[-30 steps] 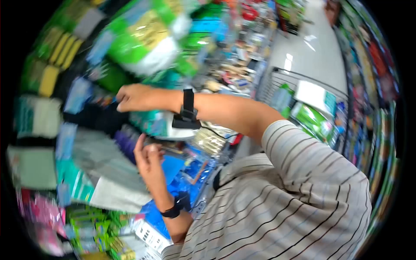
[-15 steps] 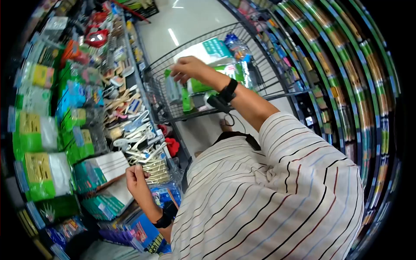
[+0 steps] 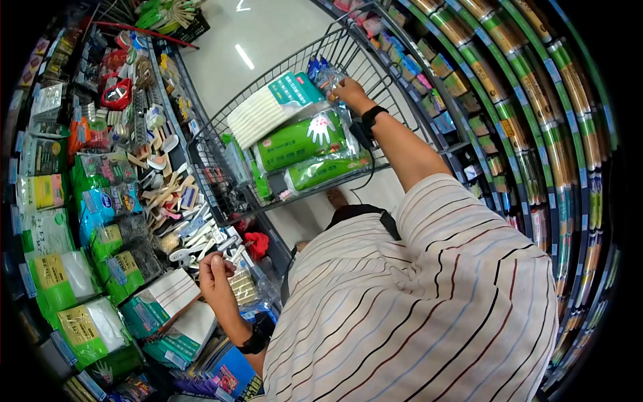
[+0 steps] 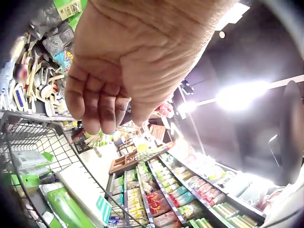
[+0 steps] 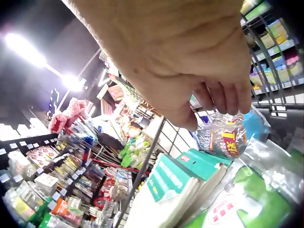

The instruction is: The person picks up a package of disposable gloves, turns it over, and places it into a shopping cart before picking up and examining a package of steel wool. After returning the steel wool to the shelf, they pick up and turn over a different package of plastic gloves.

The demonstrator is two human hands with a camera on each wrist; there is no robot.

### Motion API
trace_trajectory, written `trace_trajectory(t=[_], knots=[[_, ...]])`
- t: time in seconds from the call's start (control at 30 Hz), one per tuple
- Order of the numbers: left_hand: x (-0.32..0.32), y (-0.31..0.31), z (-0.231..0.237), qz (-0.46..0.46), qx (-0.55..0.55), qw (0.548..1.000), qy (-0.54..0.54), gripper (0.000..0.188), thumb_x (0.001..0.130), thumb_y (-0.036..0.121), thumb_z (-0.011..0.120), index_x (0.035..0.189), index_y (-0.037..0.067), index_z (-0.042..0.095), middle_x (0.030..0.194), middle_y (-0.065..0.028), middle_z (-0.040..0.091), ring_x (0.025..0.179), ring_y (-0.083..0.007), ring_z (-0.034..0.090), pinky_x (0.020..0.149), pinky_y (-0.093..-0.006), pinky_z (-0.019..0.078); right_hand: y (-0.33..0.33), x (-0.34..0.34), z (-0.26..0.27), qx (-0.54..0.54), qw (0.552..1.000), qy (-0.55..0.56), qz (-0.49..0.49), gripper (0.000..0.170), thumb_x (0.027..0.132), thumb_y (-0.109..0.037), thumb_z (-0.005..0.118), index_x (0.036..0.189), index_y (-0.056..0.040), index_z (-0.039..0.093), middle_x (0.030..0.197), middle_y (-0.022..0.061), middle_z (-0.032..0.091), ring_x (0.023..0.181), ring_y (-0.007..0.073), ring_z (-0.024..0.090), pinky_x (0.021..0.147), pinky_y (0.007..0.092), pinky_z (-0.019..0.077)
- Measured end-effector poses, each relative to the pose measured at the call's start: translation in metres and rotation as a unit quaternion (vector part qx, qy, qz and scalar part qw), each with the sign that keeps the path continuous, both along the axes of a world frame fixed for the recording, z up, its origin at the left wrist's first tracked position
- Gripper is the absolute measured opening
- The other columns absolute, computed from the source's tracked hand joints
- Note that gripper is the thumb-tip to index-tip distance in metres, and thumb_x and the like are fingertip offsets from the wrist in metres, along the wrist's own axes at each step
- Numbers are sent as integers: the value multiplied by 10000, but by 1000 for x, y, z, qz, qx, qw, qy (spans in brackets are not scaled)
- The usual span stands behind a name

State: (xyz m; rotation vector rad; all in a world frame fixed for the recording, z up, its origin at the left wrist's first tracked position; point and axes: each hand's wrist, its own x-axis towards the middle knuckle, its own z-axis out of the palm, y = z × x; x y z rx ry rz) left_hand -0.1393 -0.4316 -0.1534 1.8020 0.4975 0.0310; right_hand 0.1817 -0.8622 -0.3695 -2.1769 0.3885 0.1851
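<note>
Shelving (image 3: 526, 154), from the head, flanks a wire cart (image 3: 270, 206), its mesh containing a clear packet (image 3: 326, 76) beside green packs (image 3: 288, 145). Left wrist: the left hand (image 4: 126, 61) looks idle, empty, fingers loosely bent. Right wrist: the right hand (image 5: 185, 61) curls over the packet, perhaps for purchase; whether it grips, I cannot tell

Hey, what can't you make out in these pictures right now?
Whether the right hand grips the clear packet or only touches it: right wrist view, its own fingers hide the contact.
The rest of the green package: right wrist view, cut off by the frame edge.
Print on the shelf labels: right wrist view, too small.
</note>
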Motion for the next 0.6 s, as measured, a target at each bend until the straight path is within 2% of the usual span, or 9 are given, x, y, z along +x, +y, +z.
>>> trace_trajectory(t=[0.03, 0.07, 0.17, 0.2, 0.3, 0.5, 0.6], knots=[[4, -6, 0, -3, 2, 1000, 3, 251, 1035, 256, 546, 1030, 10, 597, 756, -23, 578, 694, -83, 527, 639, -227, 429, -2, 2, 3, 0, 1000, 12, 24, 534, 735, -321, 769, 1099, 48, 640, 1029, 200, 688, 961, 302, 666, 822, 365, 508], [9, -12, 1, -7, 3, 1000, 5, 248, 1034, 254, 546, 1033, 11, 596, 760, -22, 579, 699, -84, 530, 643, -228, 431, -4, 12, -17, -57, 998, 2, 28, 591, 719, -373, 777, 1100, 56, 635, 1032, 232, 681, 984, 341, 665, 838, 377, 515], [20, -23, -8, -12, -1, 1000, 21, 240, 1035, 254, 546, 1041, 19, 595, 766, -17, 578, 702, -83, 531, 652, -226, 430, -4, 27, -47, -124, 992, 3, 29, 627, 705, -416, 786, 1093, 55, 641, 1064, 257, 674, 1008, 382, 658, 860, 412, 521], [24, -29, -8, -14, -12, 999, 26, 229, 1033, 249, 549, 1051, 25, 595, 778, -12, 582, 710, -80, 533, 659, -219, 427, -3, 28, -52, -138, 990, 2, 19, 599, 714, -431, 784, 1071, 35, 663, 1087, 269, 668, 1009, 406, 655, 874, 449, 525], [34, -46, -3, -18, 7, 999, 48, 226, 1031, 245, 549, 1050, 26, 598, 786, -6, 581, 722, -75, 534, 664, -220, 423, -1, 30, -45, -172, 982, 58, 47, 601, 731, -430, 788, 1110, 17, 654, 1101, 269, 663, 1020, 398, 654, 883, 460, 527], [36, -58, -10, 15, -8, 997, 70, 218, 1023, 244, 566, 1054, 34, 618, 797, 0, 584, 736, -73, 529, 670, -219, 403, 10, 27, -55, -301, 953, 4, 35, 519, 767, -417, 791, 1097, -32, 680, 1108, 200, 653, 1065, 383, 633, 886, 458, 543], [35, -63, -10, 30, -22, 996, 77, 223, 1018, 250, 579, 1064, 35, 616, 800, 3, 586, 739, -72, 522, 674, -216, 399, 13, 31, -65, -329, 943, -28, 39, 468, 778, -420, 782, 1055, -52, 702, 1117, 180, 641, 1077, 376, 627, 887, 458, 545]])
